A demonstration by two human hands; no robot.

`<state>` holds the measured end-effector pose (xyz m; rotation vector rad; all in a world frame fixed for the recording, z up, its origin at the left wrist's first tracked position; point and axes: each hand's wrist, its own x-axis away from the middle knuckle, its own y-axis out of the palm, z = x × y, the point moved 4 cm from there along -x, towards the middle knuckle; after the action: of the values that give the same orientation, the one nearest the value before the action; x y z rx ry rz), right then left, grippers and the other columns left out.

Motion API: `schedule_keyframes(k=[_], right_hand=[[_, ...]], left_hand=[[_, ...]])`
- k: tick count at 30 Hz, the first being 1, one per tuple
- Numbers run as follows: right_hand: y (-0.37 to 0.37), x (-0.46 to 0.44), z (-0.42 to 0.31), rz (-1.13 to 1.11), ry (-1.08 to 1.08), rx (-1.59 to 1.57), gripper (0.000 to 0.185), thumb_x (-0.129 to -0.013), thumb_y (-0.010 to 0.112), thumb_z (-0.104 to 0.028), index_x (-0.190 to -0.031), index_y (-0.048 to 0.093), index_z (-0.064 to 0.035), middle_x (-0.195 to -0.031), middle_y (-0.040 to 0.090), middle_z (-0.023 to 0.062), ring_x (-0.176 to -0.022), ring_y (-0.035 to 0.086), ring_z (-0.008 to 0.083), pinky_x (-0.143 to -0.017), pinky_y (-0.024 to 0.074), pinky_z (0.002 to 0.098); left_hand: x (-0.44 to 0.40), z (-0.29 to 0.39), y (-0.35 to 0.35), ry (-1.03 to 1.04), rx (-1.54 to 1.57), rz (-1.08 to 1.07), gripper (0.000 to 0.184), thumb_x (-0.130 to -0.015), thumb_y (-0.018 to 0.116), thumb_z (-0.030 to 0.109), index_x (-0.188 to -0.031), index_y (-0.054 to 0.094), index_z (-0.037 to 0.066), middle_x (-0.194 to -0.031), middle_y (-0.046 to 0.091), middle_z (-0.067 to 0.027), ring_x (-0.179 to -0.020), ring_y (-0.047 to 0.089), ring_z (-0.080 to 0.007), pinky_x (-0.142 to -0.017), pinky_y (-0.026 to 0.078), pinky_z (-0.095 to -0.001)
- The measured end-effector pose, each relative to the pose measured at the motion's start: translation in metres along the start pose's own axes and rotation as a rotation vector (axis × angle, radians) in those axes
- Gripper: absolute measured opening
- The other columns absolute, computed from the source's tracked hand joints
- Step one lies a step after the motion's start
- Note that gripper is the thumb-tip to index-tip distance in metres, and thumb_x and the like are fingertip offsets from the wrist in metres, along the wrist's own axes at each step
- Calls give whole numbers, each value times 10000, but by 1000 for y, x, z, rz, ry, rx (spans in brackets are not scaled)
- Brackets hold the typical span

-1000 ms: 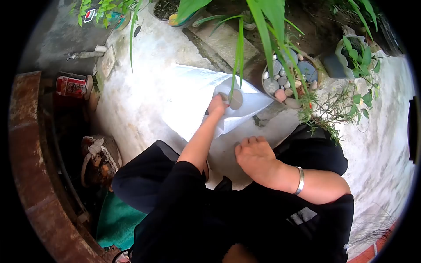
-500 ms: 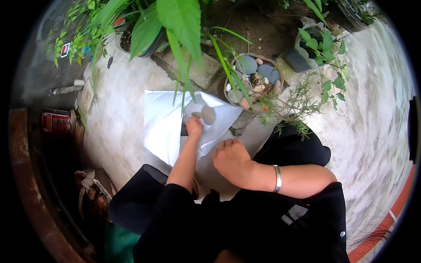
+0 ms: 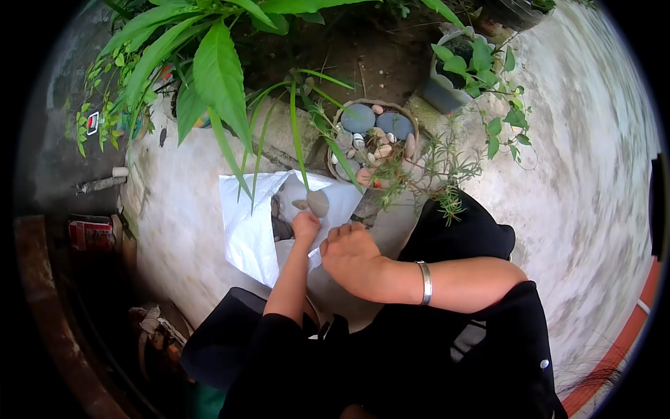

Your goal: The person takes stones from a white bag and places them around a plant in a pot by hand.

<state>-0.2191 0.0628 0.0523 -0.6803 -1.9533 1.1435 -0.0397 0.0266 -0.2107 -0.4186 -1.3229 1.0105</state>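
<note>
A white woven sack [image 3: 250,241] lies on the concrete with its mouth open, showing several stones inside. My left hand [image 3: 306,225] is at the mouth with its fingers curled, just below a flat oval stone [image 3: 317,203] and a smaller tan stone [image 3: 300,204]. What its fingertips hold, if anything, is hidden. Close to the sack's right edge, my right hand [image 3: 349,255] has its fingers bent and its back upward; its palm is out of sight. Beyond the sack stands a round container [image 3: 414,119] of grey, white and pinkish stones.
Long green leaves [image 3: 220,77] hang over the far side of the sack. A potted plant [image 3: 447,94] stands at the upper right, with thin trailing stems [image 3: 453,164] below it. A rusty metal edge [image 3: 56,314] and a red box [image 3: 91,234] are on the left.
The view has shifted, so the sack appears lower and further left. My left hand has drawn back slightly from the stones, and my right hand is now closer to it.
</note>
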Motion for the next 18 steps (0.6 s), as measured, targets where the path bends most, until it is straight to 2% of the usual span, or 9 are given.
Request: schedule_keyframes(k=[6, 11, 15, 18], right_hand=[[-3, 4, -1, 1, -20, 10, 197, -736, 573, -111, -902, 623, -17, -869, 617, 113, -812, 587, 224, -695, 431, 313], [2, 7, -2, 17, -83, -79, 189, -709, 577, -102, -876, 624, -26, -856, 617, 116, -808, 591, 225, -699, 440, 318], [11, 11, -6, -18, -137, -29, 154, -701, 582, -98, -835, 621, -34, -826, 610, 104, -799, 590, 218, -699, 443, 303], [16, 13, -11, -56, -177, -32, 148, -697, 586, -96, -830, 620, -39, -819, 608, 92, -794, 590, 215, -699, 444, 307]], left_hand=[[-14, -23, 8, -73, 74, 52, 28, -607, 679, 125, -631, 690, 135, -734, 666, -105, -733, 653, -266, -724, 518, -336], [-24, -32, -3, -90, 150, 337, 99, -681, 606, 184, -664, 670, 110, -739, 655, -125, -718, 640, -304, -697, 505, -390], [-32, -39, -1, -152, 318, 355, 99, -677, 613, 168, -631, 653, 90, -701, 647, -126, -687, 634, -306, -677, 504, -395], [-15, -24, -21, -137, 370, 355, 81, -681, 605, 139, -719, 653, 86, -737, 650, -143, -701, 635, -293, -678, 499, -389]])
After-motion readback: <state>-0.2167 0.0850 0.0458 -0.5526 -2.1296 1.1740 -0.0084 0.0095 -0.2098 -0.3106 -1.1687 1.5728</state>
